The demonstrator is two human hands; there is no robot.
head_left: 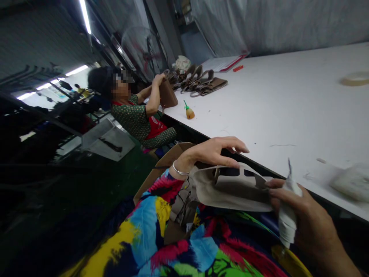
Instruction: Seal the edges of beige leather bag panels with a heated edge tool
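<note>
Grey sheeting (273,27) across upper right; dark workshop and green floor (129,173) at left. White worktable (288,104) filling the right, strewn with thread scraps. One co-worker (129,115) left of upper centre, both hands on one brown bag (168,94). One caged fan (144,54) behind. One cardboard carton (161,163) at lower centre, partly blocked by left forearm; pieces inside too tangled to count. Pile of strapped brown bags (211,85) at upper centre, overlapping, not countable. One pale beige bag panel (236,192), with dark cutouts, low right of centre, just off the table edge; right end masked by fingers. Left hand (220,150) above it, fingers loose and outstretched; thumb contact with rim impossible to tell. Right hand (305,207) pinching panel's right end, also gripping one white-wrapped pointed tool (288,215). One tape roll (356,79) at far right. One amber green-nozzled bottle (189,112) near upper centre.
</note>
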